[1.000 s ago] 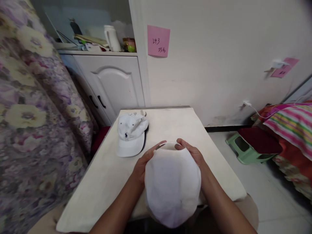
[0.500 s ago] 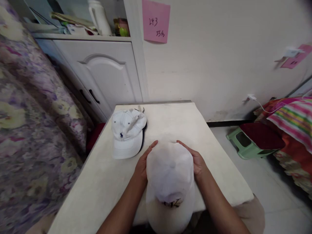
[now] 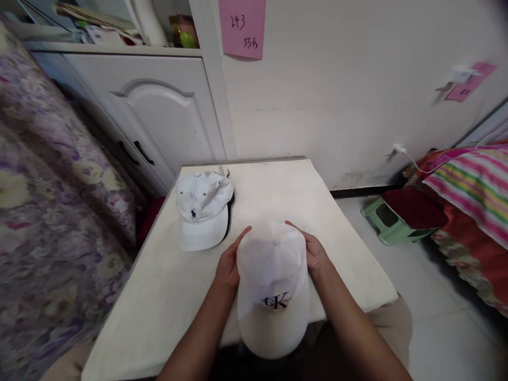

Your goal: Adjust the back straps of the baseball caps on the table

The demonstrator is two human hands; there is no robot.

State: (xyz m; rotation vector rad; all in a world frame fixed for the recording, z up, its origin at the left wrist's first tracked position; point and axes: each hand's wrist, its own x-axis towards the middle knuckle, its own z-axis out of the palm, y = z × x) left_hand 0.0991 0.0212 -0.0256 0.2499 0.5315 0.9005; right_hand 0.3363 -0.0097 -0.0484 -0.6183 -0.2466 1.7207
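Observation:
Between my two hands is a white baseball cap (image 3: 272, 264) with dark "CK" letters on its front. Its brim points toward me, past the table's near edge. My left hand (image 3: 230, 262) grips the left side of the crown, and my right hand (image 3: 313, 251) grips the right side. Some of the fingers are hidden behind the cap. Farther off to the left, a second white cap (image 3: 202, 203) with a small dark emblem lies on the table (image 3: 166, 296), with something dark showing under its right edge.
A white cabinet (image 3: 154, 106) and wall (image 3: 309, 95) stand behind the table. A floral curtain (image 3: 59, 227) hangs at left. On the right are a green stool (image 3: 383, 217) with a dark red top and a bed with a striped cover (image 3: 472, 174).
The cap in my hands has tipped so that its front lettering now shows fully and its brim sits higher in view. The whole view has shifted slightly.

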